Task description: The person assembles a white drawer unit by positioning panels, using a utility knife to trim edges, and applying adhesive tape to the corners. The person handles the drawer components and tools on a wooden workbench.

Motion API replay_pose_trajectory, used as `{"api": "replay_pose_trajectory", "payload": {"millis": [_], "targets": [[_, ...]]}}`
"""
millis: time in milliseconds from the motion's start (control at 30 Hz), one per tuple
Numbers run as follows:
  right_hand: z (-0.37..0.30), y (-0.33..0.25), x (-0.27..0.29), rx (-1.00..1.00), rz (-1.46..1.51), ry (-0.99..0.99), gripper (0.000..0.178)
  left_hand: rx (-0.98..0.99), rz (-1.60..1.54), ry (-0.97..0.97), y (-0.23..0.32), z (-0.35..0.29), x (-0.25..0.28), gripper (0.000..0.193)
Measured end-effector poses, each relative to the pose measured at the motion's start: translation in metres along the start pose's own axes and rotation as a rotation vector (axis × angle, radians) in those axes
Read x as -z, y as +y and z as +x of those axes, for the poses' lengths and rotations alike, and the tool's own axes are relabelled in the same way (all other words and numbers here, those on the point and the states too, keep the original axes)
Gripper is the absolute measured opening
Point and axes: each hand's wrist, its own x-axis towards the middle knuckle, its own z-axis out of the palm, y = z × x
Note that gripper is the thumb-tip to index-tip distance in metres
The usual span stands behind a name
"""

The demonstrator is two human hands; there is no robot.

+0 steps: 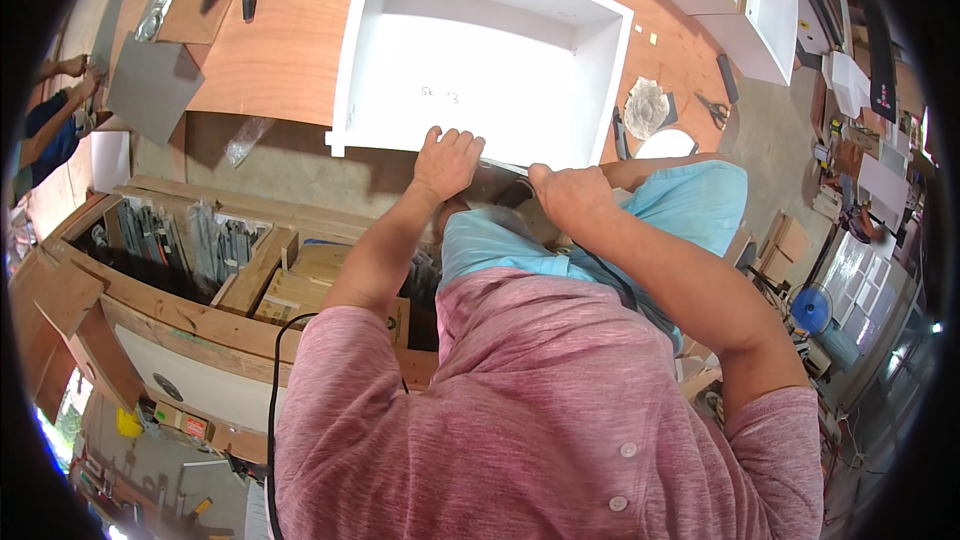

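Note:
A shallow white open-topped box (480, 60) lies on the wooden worktop in front of me, its near edge facing my body. My left hand (447, 162) is closed over that near edge, fingers curled onto the inside. Just to its right, my right hand (572, 198) is closed in a fist at the same edge. It holds one end of a thin, dark, strip-like piece (506, 169) that runs along the edge towards my left hand. Its exact kind is too small to tell, and its held end is hidden in my fist.
Scissors (713, 111) and a crumpled clear plastic bundle (647, 106) lie right of the box on the orange-brown worktop (270, 70). White cabinets (740, 0) stand at far right. A wooden bin (190, 305) with grey strips is at left. Another person's arm (60, 125) shows far left.

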Motion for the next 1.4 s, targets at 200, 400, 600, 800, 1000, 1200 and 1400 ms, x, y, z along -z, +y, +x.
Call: {"api": "replay_pose_trajectory", "payload": {"millis": [200,400,600,800,1000,1200,1400], "targets": [[0.002,-0.008,0.011,-0.012,-0.029,-0.007,0.014,0.009,-0.004,0.101,0.000,0.002,-0.010,0.028],[0.004,-0.012,0.021,-0.041,-0.034,-0.068,0.017,0.002,-0.031,0.155,0.001,0.004,-0.008,0.028],[0.007,0.001,0.012,-0.029,-0.008,-0.086,0.019,0.001,-0.010,0.156,0.002,0.005,-0.007,0.024],[0.010,0.017,-0.003,0.002,0.047,-0.130,0.017,-0.005,-0.001,0.157,0.001,0.003,-0.010,0.024],[0.018,0.035,-0.041,0.029,-0.009,-0.027,0.013,-0.006,0.016,0.150,0.002,0.006,-0.006,0.015],[0.019,0.041,-0.047,0.066,-0.006,-0.006,0.013,-0.014,-0.002,0.123,-0.003,0.002,-0.009,0.024],[-0.001,0.021,-0.026,0.025,-0.028,0.002,0.013,0.020,-0.112,0.021,0.008,0.005,0.025,0.042]]}}
